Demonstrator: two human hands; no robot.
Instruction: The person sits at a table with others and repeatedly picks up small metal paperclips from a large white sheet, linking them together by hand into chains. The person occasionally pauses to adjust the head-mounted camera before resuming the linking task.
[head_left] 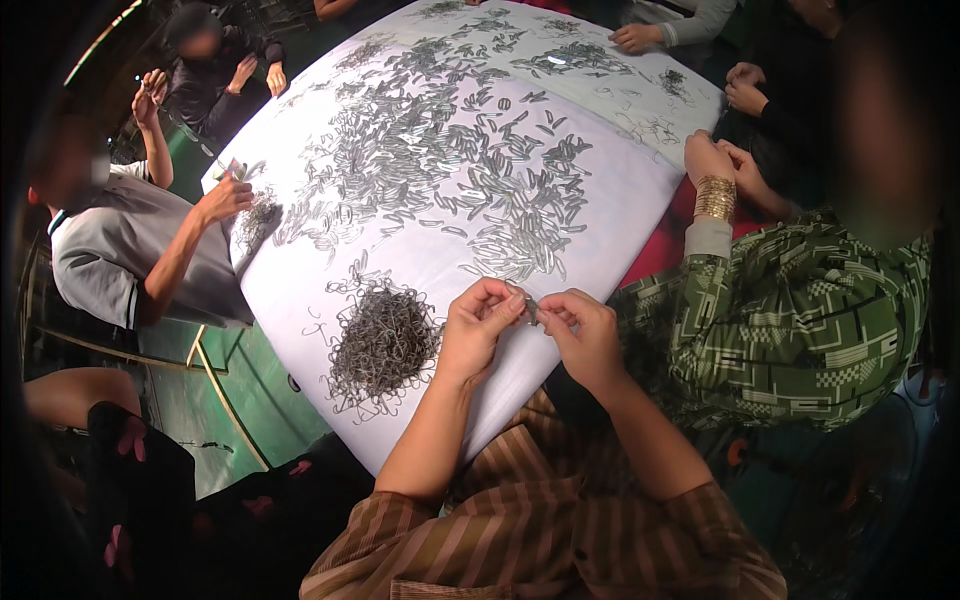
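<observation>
Over the near edge of the white table, my left hand (477, 328) and my right hand (585, 338) meet, fingertips almost touching. Between them is a small grey metal piece (531, 312), pinched by both thumbs and forefingers; the fingers cover much of it, so its exact shape is unclear. To the left of my left hand lies a heap of dark bent-wire hooks (380, 345). Just beyond my hands, many slim, shiny, silver-grey oblong pieces (515, 245) are spread loosely, some overlapping.
The white-covered table (620, 200) stretches away from me, with more oblong pieces and small hook heaps. Co-workers sit around it: one in a grey shirt (130, 250) at left, one in a green patterned top (790, 320) close at my right. A green floor (240, 410) shows at lower left.
</observation>
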